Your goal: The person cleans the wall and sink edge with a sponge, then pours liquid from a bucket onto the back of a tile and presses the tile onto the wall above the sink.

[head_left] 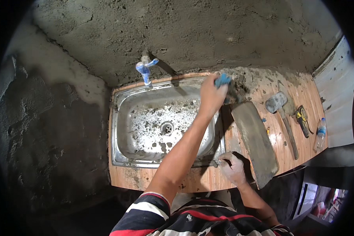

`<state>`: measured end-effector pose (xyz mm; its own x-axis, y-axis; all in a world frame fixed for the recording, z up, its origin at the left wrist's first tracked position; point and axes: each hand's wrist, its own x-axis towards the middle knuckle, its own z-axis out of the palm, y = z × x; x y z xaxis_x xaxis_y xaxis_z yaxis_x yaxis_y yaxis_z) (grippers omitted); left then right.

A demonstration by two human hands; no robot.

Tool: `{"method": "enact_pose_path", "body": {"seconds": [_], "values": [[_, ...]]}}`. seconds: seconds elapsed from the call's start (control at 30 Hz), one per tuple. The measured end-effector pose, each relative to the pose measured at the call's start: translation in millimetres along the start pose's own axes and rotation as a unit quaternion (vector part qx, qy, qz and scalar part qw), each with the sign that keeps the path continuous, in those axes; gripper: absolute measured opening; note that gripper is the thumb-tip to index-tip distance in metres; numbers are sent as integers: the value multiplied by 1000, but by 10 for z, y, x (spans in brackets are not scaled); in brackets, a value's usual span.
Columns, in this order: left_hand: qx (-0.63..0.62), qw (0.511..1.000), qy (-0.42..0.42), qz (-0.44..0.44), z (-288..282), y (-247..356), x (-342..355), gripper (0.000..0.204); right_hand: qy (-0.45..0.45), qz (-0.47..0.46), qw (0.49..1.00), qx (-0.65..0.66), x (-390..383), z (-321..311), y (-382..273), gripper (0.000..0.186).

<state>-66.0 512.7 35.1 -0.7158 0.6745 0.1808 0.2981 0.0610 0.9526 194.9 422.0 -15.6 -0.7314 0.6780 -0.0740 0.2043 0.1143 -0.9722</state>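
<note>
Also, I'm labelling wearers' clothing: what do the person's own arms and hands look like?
The left hand and right hand wear no gloves; the right looks dusty. The left forearm and right forearm are bare, with no watch visible. The short black fabric left sleeve has broad white and narrower red stripes; the dark right sleeve barely shows.

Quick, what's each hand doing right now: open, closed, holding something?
Left hand: closed on a blue cloth or sponge.
Right hand: partly curled near the sink; cannot tell if it holds anything.
</note>
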Motion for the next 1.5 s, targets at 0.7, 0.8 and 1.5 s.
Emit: {"method": "enact_pose_path", "body": {"seconds": [0.7, 0.8, 1.5], "values": [[-294, 935, -69, -184, -2051, -406, -2038, 45, -8, -67, 997, 22, 711, 1580, -594, 26], [-388, 889, -43, -241, -2249, -438, -1789, 44, -55, -5, 985, 165, 740, 1662, -808, 42], [501, 817, 269, -95, -3878, -1889, 606, 26, -90, 188, 941, 265, 184, 928, -57, 36]]}}
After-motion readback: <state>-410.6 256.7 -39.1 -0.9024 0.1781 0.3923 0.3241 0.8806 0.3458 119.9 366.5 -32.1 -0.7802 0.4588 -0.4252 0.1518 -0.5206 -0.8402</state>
